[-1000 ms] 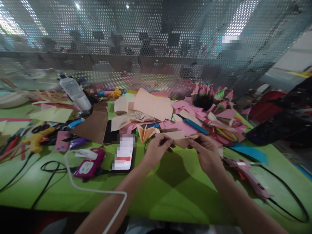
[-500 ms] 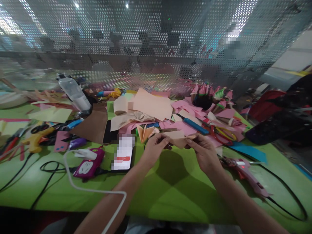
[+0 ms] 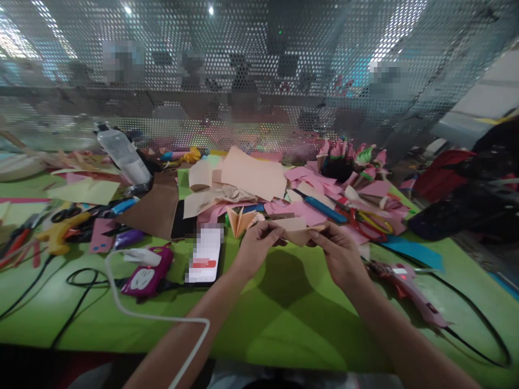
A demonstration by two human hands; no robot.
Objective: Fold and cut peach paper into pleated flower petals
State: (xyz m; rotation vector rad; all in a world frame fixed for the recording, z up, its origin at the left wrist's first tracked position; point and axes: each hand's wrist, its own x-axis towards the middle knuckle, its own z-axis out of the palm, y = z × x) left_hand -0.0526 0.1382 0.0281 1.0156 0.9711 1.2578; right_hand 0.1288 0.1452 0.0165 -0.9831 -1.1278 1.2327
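Note:
Both my hands hold a folded peach paper piece point(image 3: 297, 229) a little above the green table point(image 3: 284, 319). My left hand point(image 3: 256, 247) pinches its left end with fingers closed. My right hand point(image 3: 339, 253) pinches its right end the same way. Just behind the left hand lies a fan-folded peach paper point(image 3: 240, 219). A phone point(image 3: 205, 254) with a lit screen lies left of my left hand.
Loose peach and pink paper sheets point(image 3: 251, 175) pile at the back, with paper flowers point(image 3: 348, 156) to the right. A pink glue gun point(image 3: 409, 283) and cable lie right; scissors point(image 3: 367, 222), a blue pen point(image 3: 322, 208), a bottle point(image 3: 121, 154) and a pink device point(image 3: 148, 273) surround.
Both hands with the paper piece have shifted very slightly up and away; the grip is the same.

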